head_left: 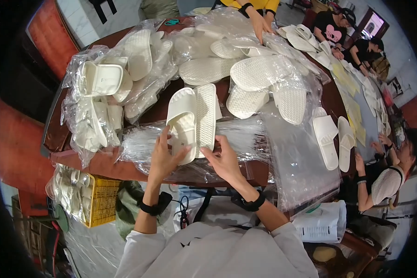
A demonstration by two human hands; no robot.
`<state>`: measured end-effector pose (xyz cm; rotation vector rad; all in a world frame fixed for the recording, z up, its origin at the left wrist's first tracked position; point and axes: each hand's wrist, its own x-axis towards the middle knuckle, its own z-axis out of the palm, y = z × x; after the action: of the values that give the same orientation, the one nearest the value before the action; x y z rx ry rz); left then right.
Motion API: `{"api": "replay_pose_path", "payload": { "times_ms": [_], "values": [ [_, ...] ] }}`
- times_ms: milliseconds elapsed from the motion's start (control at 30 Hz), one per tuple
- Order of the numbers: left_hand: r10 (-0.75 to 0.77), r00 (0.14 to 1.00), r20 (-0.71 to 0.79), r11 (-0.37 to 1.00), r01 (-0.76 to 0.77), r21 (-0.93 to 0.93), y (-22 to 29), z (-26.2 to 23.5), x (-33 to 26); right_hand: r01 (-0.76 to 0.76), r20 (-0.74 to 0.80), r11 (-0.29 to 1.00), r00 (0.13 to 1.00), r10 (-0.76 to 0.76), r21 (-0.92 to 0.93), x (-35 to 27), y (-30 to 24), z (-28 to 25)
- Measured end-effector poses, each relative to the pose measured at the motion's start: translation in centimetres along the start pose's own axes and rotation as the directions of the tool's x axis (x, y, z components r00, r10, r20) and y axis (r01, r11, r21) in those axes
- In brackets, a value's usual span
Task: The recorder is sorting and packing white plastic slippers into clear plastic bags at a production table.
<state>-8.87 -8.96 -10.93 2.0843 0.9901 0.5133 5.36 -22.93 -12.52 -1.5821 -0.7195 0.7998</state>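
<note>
In front of me a pair of white slide slippers is held side by side. The left slipper [182, 111] shows its strap upward; the right slipper [205, 116] shows a woven-textured flat face. My left hand [166, 150] grips the left slipper at its lower end, thumb on top and fingers along its outer side. With thumb and fingers my right hand [222, 156] pinches the lower end of the right slipper. Under them lies a stack of clear plastic bags [143, 141] at the table's near edge. Loose white slippers [259, 73] are heaped just beyond.
Bagged slippers [104, 81] pile up at the left of the dark red table [116, 166]. More clear plastic sheets [296, 162] hang over the edge at right. A yellow crate [104, 199] stands low at left. Other people work across and to the right, where slippers [326, 141] line a table.
</note>
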Motion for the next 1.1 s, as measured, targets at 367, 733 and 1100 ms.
{"api": "replay_pose_path", "payload": {
  "times_ms": [367, 733, 1100],
  "values": [
    [-0.151, 0.988, -0.046, 0.844, 0.104, -0.526, 0.0, 1.8, -1.0, 0.208, -0.101, 0.971, 0.97, -0.22, -0.117, -2.2, -3.7, 1.5],
    [-0.057, 0.984, -0.171, 0.898, -0.024, -0.44, -0.2, 3.7, -0.7, 0.366, -0.108, 0.866, 0.9, -0.423, -0.342, -4.0, -2.6, 0.2],
    [0.179, 0.945, -0.274, 0.972, -0.127, 0.199, -0.5, 0.9, 4.8, 0.368, -0.163, 0.73, 0.824, -0.544, -0.575, -4.1, -2.4, -1.8]
  ]
}}
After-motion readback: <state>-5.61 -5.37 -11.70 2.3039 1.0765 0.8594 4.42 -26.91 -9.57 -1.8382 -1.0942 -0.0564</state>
